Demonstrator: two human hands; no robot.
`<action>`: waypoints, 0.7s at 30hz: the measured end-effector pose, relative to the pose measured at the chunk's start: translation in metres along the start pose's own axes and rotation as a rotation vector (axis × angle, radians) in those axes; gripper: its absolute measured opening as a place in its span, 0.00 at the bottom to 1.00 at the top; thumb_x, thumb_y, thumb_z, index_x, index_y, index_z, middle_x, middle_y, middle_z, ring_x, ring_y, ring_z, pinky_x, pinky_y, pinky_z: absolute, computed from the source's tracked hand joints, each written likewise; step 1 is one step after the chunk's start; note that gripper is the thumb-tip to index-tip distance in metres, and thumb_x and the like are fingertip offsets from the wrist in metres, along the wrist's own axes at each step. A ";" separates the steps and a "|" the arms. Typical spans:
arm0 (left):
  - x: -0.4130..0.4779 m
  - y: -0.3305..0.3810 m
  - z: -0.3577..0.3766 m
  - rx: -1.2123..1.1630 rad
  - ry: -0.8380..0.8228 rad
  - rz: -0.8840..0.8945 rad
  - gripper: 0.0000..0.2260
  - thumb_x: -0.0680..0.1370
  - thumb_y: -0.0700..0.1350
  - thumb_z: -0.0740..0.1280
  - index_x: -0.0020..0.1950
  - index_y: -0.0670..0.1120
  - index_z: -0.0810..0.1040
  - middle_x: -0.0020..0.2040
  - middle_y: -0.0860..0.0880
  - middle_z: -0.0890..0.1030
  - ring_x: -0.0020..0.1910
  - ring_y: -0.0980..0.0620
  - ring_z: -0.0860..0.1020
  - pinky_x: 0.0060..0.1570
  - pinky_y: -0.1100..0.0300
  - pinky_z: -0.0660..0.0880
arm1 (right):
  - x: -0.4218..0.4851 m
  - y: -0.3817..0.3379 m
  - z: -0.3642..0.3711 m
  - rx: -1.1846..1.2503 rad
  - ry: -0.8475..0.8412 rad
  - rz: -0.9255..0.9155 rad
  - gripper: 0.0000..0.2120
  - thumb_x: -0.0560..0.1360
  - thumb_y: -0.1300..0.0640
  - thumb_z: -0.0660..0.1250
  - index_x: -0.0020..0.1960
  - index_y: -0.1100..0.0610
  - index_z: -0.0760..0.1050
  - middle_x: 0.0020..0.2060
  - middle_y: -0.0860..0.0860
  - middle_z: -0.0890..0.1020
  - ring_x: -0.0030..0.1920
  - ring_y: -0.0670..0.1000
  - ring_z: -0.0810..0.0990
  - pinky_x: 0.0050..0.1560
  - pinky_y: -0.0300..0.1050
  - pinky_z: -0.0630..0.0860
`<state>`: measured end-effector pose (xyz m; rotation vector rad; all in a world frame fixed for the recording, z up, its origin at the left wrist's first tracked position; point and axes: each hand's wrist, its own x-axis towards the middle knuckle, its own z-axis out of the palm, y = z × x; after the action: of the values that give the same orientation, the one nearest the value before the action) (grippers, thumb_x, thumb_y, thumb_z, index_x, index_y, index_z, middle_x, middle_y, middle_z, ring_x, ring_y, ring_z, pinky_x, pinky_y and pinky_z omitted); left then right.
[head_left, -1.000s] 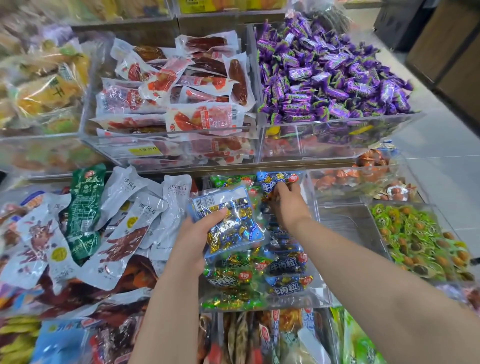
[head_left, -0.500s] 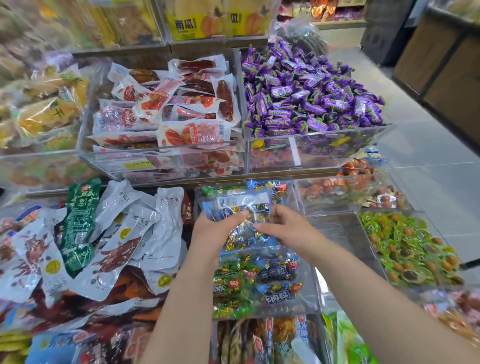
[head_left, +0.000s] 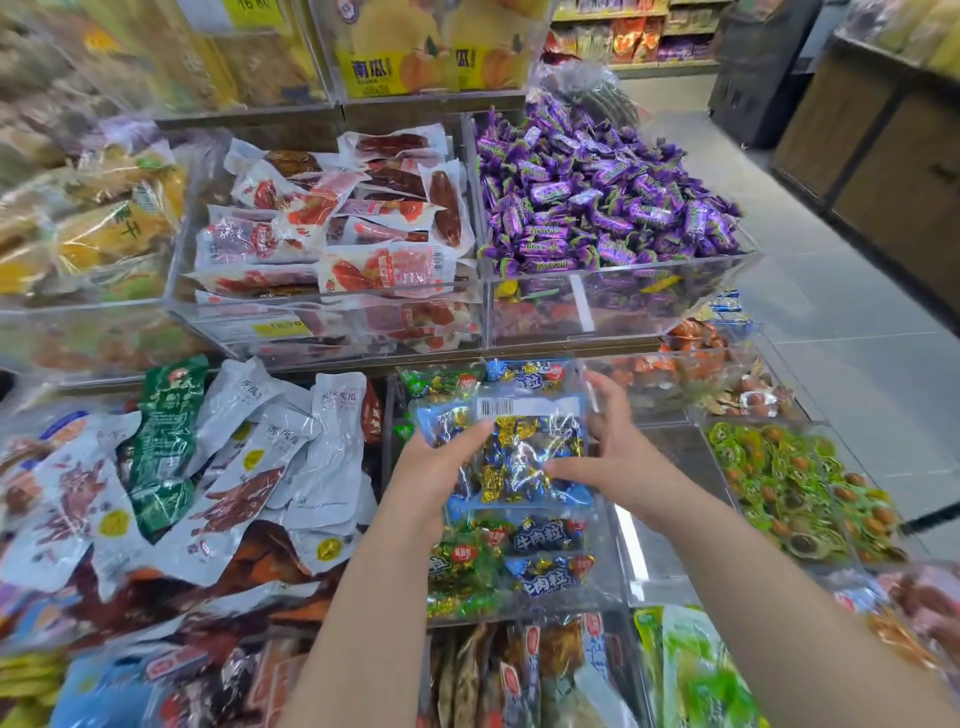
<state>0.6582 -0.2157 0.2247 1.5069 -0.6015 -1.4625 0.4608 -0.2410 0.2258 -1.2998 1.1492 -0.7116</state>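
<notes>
A clear blue-edged snack bag (head_left: 511, 449) of gold and blue wrapped pieces, barcode label at its top, is held flat between both hands above a clear bin (head_left: 618, 577). My left hand (head_left: 434, 467) grips its left edge, thumb on top. My right hand (head_left: 610, 452) holds the right edge, thumb on the front, fingers behind. Under the bag, the bin holds more blue bags (head_left: 548, 540) and green bags (head_left: 460, 569) of the same kind.
White and green vacuum packs (head_left: 270, 457) pile up at the left. Upper bins hold red meat packs (head_left: 358, 228) and purple candies (head_left: 597, 192). Green wrapped snacks (head_left: 795, 488) fill a bin at right. The tiled aisle floor (head_left: 852, 312) runs along the right.
My right hand left the back of the bin and took the bag's right edge. Both hands now hold the bag flat, barcode up.
</notes>
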 end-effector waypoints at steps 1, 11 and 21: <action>-0.002 0.001 0.001 -0.006 -0.006 -0.006 0.55 0.55 0.62 0.80 0.77 0.50 0.59 0.75 0.49 0.64 0.73 0.45 0.64 0.70 0.41 0.62 | -0.002 0.000 0.000 -0.062 -0.016 -0.034 0.42 0.66 0.57 0.77 0.64 0.29 0.55 0.65 0.40 0.64 0.67 0.42 0.62 0.63 0.46 0.66; -0.013 0.006 0.014 0.102 0.070 0.038 0.19 0.66 0.44 0.76 0.57 0.46 0.80 0.50 0.42 0.84 0.49 0.43 0.82 0.52 0.42 0.79 | -0.009 -0.006 0.025 0.149 -0.107 -0.086 0.28 0.70 0.53 0.73 0.64 0.35 0.67 0.62 0.41 0.74 0.50 0.48 0.81 0.46 0.46 0.79; -0.011 -0.003 0.012 -0.038 0.043 -0.132 0.31 0.75 0.55 0.70 0.74 0.44 0.66 0.69 0.46 0.74 0.66 0.47 0.74 0.57 0.54 0.72 | -0.003 0.016 0.028 -0.144 0.223 0.194 0.44 0.63 0.33 0.71 0.72 0.46 0.57 0.67 0.51 0.71 0.62 0.51 0.73 0.54 0.43 0.69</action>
<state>0.6441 -0.2083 0.2290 1.5691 -0.4526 -1.5286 0.4824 -0.2255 0.2076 -1.2282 1.5089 -0.6513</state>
